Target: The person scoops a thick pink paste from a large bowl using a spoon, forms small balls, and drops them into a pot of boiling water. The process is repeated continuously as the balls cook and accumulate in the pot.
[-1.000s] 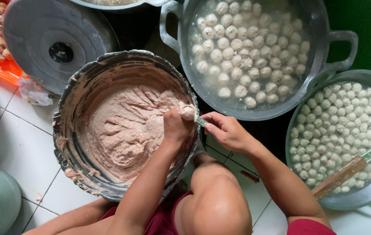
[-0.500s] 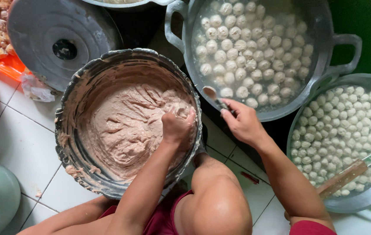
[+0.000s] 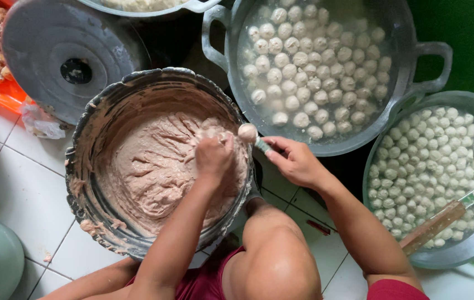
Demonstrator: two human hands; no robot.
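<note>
The left hand (image 3: 215, 158) is clenched on a fistful of paste above the bowl (image 3: 81, 166), squeezing a ball (image 3: 247, 132) out at the top. The right hand (image 3: 295, 161) is closed on a spoon (image 3: 262, 145) whose tip carries that ball, right at the bowl's rim and just short of the pot (image 3: 415, 78) of floating balls. The ball looks soft and only perched, so a tilt of the spoon could drop it onto the floor (image 3: 15, 189) between the vessels. Sticky paste may also cling and deform it.
</note>
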